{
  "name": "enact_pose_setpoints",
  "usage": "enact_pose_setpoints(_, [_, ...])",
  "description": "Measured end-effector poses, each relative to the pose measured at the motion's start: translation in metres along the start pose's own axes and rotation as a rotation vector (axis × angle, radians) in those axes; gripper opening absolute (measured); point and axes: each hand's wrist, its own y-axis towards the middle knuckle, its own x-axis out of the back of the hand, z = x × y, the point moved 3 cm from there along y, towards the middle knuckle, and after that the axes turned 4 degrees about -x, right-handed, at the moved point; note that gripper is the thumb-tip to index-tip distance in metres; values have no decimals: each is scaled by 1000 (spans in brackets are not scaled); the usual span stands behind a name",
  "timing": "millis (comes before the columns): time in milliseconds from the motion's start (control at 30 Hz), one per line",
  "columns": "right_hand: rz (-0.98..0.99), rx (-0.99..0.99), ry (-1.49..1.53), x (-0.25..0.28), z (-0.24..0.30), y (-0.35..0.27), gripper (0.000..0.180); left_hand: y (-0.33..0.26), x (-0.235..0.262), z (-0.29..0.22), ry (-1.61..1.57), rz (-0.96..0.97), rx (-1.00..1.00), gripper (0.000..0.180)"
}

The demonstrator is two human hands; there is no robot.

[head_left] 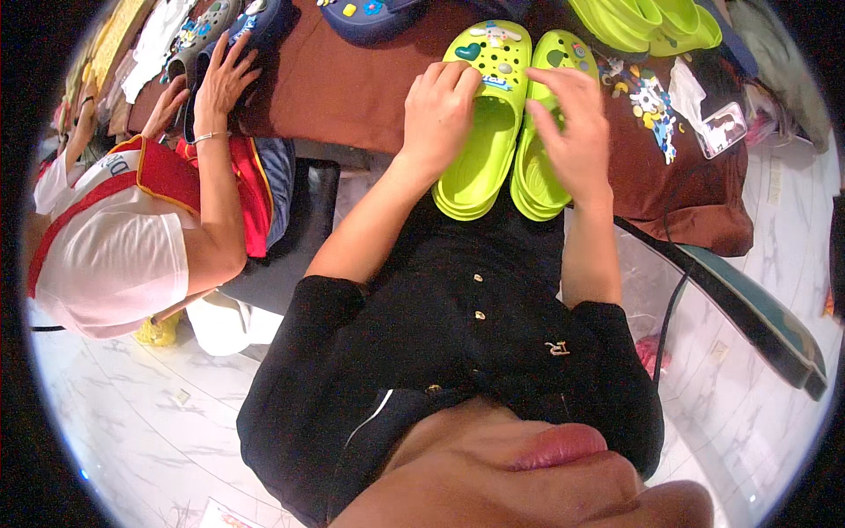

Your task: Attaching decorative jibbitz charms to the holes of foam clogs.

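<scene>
A pair of lime green clogs lies side by side at the table's near edge, toes pointing away. The left clog (480,176) bears a dark green heart, a white character and other charms on its holed upper. Curled over its left side is my left hand (437,110), fingertips at the charms. My right hand (572,119), slightly blurred, is over the right clog (532,180), thumb and fingers apart, with nothing seen in it. That hand covers part of the right clog's upper, where some charms show.
Loose colourful charms (653,106) lie on the brown cloth (326,88) at right, by a clear case (723,130). More lime clogs (647,22) and a navy clog (374,19) sit at the back. At left, a co-worker's hand (224,79) touches a dark clog.
</scene>
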Motion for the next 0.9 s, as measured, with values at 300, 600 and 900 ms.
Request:
enact_pose_setpoints(300, [-414,-486,21,65,-110,-83,15,2,-6,0,-78,-1,22,32])
enact_pose_setpoints(600, [-482,-606,-208,83,-161,-111,18,3,-3,-4,-124,3,69,35])
enact_pose_setpoints(900, [-236,-523,-319,46,-187,-35,27,1,-10,-2,-150,-34,54,35])
